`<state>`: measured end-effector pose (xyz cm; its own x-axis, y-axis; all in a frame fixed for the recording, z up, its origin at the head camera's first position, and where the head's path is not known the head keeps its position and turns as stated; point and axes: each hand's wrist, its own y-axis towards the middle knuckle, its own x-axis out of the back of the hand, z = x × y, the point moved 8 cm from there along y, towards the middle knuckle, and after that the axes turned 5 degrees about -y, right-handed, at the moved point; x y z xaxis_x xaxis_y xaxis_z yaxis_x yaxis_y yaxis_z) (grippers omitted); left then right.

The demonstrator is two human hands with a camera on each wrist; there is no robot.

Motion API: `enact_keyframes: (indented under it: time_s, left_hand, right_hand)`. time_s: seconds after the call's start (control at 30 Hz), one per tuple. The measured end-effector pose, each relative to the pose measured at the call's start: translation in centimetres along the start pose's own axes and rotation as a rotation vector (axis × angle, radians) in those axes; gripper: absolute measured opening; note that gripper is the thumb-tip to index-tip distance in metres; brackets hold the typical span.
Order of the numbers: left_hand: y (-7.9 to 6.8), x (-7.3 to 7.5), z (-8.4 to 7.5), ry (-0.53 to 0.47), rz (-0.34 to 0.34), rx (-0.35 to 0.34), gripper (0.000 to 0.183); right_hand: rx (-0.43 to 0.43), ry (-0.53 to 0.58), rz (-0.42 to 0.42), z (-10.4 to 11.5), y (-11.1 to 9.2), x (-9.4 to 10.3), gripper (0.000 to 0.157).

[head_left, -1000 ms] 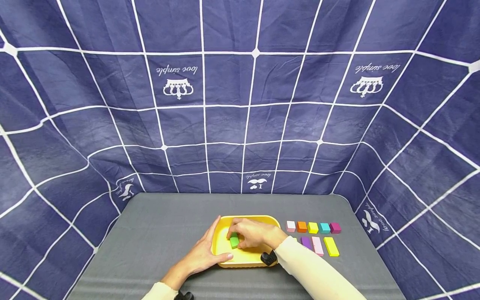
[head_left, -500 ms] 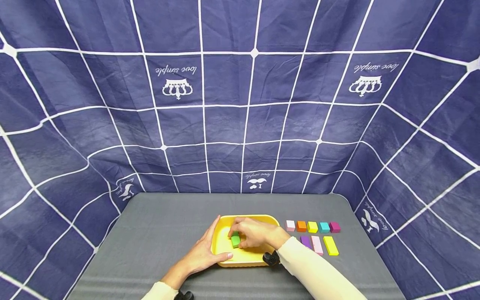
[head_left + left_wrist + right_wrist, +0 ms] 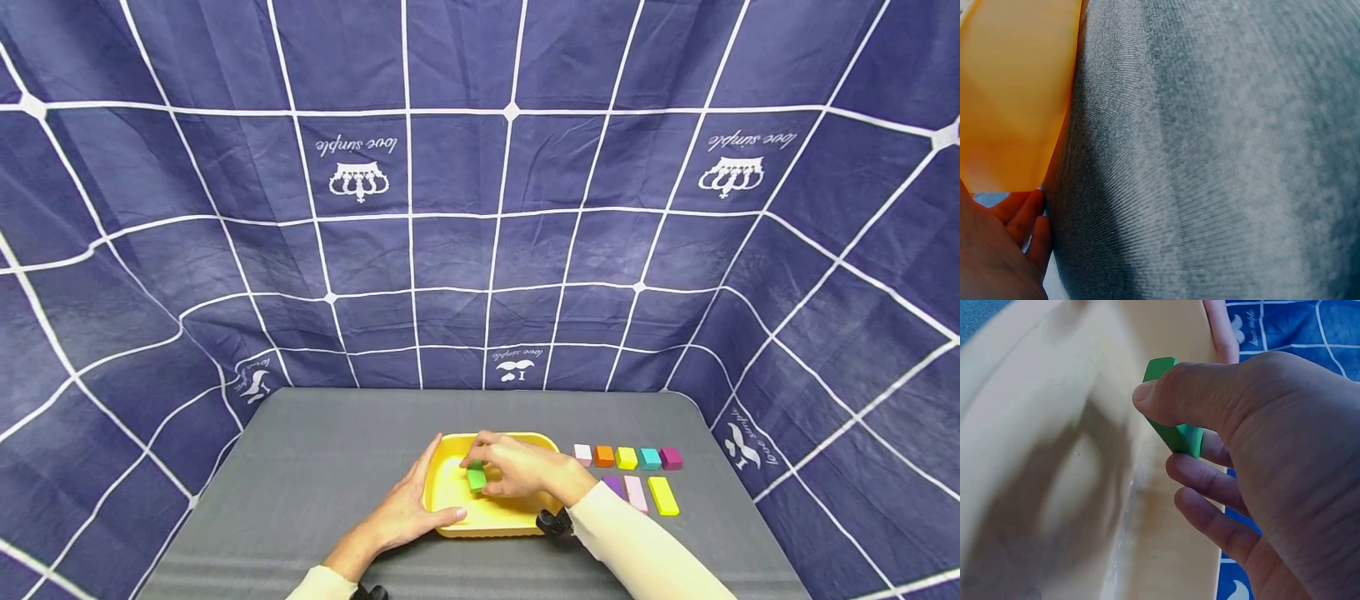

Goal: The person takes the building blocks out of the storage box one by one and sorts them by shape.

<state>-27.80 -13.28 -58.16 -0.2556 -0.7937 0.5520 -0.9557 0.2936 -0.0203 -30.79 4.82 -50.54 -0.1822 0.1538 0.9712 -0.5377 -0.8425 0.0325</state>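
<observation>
A shallow yellow plastic tray (image 3: 510, 521) stands on the grey table. My left hand (image 3: 403, 508) holds its near left corner, fingers along the left wall and thumb at the front rim. In the left wrist view, the fingers (image 3: 1032, 215) touch the outside of the tray (image 3: 1016, 81). Inside the tray, my right hand (image 3: 506, 467) pinches a green oblong block (image 3: 477, 481) between thumb and fingers. The right wrist view shows that green block (image 3: 1161, 367) tilted, with the thumb across it; whether it touches the tray floor, I cannot tell.
Right of the tray, a back row holds pink (image 3: 582, 454), orange (image 3: 603, 456), yellow (image 3: 626, 458), teal (image 3: 649, 459) and magenta (image 3: 671, 458) cubes. In front lie purple (image 3: 613, 486), pink (image 3: 636, 493) and yellow (image 3: 663, 496) oblong blocks, partly behind the right sleeve (image 3: 637, 542).
My right hand has shifted slightly right inside the tray, with the green block between its fingers. The left hand stays at the tray's corner.
</observation>
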Motion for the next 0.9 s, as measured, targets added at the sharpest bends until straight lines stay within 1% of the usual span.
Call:
enact_keyframes:
  time_s: [0.17,0.33,0.43,0.6,0.9]
  left_hand:
    - [-0.1,0.2,-0.1,-0.001,-0.006,-0.007,0.134]
    - [-0.3,0.1,-0.1,0.0,-0.005,-0.008,0.133]
    - [-0.3,0.2,-0.2,-0.002,-0.007,-0.01,0.133]
    - [-0.3,0.3,-0.6,-0.014,0.0,-0.017,0.132]
    - [-0.4,0.2,-0.6,-0.008,-0.006,-0.014,0.132]
  right_hand:
    - [-0.002,-0.002,-0.032,-0.1,-0.9,0.6,0.045]
    - [-0.05,0.005,-0.038,-0.4,-2.0,1.0,0.044]
    - [-0.064,0.01,-0.05,-0.5,-2.6,1.3,0.044]
    - [-0.066,-0.013,-0.089,-0.6,-3.6,1.8,0.046]
    - [-0.073,-0.023,-0.148,-1.2,-5.5,2.6,0.049]
